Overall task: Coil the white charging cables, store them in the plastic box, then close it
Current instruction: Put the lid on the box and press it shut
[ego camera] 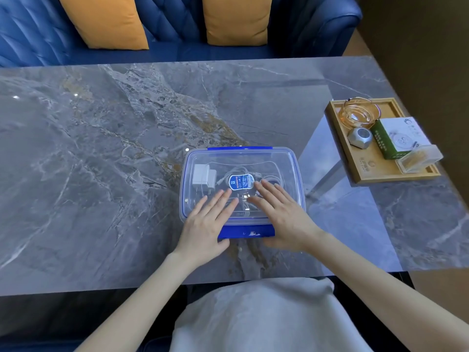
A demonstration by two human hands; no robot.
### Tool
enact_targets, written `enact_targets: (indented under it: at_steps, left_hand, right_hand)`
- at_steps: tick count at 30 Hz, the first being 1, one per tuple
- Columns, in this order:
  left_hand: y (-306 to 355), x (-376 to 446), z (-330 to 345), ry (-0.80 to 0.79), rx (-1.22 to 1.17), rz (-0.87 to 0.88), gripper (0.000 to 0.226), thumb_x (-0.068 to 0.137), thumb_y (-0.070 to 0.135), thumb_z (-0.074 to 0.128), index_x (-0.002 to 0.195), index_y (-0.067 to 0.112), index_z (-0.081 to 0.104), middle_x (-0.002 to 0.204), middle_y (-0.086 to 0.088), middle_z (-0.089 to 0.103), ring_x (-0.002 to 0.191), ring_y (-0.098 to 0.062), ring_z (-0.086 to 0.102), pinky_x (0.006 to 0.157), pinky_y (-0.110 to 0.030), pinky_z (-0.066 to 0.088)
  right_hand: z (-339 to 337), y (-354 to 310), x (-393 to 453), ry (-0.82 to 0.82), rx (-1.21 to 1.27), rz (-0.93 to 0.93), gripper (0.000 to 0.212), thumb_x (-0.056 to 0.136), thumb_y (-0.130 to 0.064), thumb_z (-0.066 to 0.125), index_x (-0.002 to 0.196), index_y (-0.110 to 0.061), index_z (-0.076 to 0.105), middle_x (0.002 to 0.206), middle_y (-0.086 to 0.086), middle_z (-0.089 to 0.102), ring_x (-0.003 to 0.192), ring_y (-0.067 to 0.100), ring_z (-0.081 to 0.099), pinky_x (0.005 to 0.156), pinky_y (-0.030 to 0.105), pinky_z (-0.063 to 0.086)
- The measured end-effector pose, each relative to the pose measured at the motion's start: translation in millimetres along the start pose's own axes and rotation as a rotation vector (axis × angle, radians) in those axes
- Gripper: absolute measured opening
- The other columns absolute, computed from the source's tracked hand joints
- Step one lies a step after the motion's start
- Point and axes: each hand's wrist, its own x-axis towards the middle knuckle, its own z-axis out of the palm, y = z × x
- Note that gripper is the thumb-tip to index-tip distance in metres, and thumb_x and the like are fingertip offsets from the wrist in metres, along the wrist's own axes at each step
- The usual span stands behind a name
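Note:
A clear plastic box (291,171) with blue clasps stands on the grey marble table (101,174), its transparent lid on top. Through the lid I see a white plug adapter (203,177) at the left and coiled white cables (269,177) beside a blue oval label. My left hand (208,222) lies flat on the lid's near left part, fingers spread. On the near right part rests my right hand (281,214), also flat with its fingers apart. The near blue clasp (247,231) sticks out between my hands.
A wooden tray (365,171) at the table's right edge holds a glass ashtray (360,113), a small grey gadget, a green-and-white box and a clear container. A blue sofa (177,26) with two orange cushions stands beyond the far edge.

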Motion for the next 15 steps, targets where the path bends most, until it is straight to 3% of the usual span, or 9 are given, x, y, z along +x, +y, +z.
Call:
enact_targets:
  at_steps: [3, 6, 15]
  left_hand:
    - [-9.4, 2.9, -5.0, -0.011, -0.101, 0.038, 0.072, 0.079, 0.036, 0.065, 0.141, 0.019, 0.032, 0.15, -0.003, 0.029, 0.138, -0.022, 0.029, 0.113, -0.043, 0.017]
    - [-17.9, 11.0, -9.1, -0.062, -0.103, 0.087, 0.071, 0.083, 0.041, 0.059, 0.143, 0.024, 0.024, 0.153, 0.002, 0.018, 0.141, -0.016, 0.019, 0.112, -0.03, 0.008]
    - [-22.1, 16.2, -13.0, -0.084, -0.116, 0.104, 0.066, 0.087, 0.045, 0.052, 0.143, 0.027, 0.023, 0.153, 0.004, 0.018, 0.141, -0.011, 0.019, 0.114, -0.029, 0.02]
  right_hand:
    - [-9.9, 4.6, 0.9, -0.002, 0.264, 0.031, 0.056, 0.068, -0.03, 0.071, 0.119, -0.015, 0.052, 0.155, 0.01, 0.02, 0.146, 0.025, 0.009, 0.12, 0.042, 0.01]
    - [-15.7, 6.9, 2.5, -0.035, 0.372, 0.038, 0.04, 0.075, -0.024, 0.072, 0.11, -0.014, 0.056, 0.156, 0.01, 0.019, 0.146, 0.023, 0.006, 0.119, 0.04, 0.013]
    - [-19.9, 5.0, 2.8, -0.05, 0.45, 0.056, 0.031, 0.081, -0.023, 0.068, 0.109, -0.017, 0.058, 0.156, 0.007, 0.019, 0.146, 0.019, 0.004, 0.119, 0.036, 0.015]
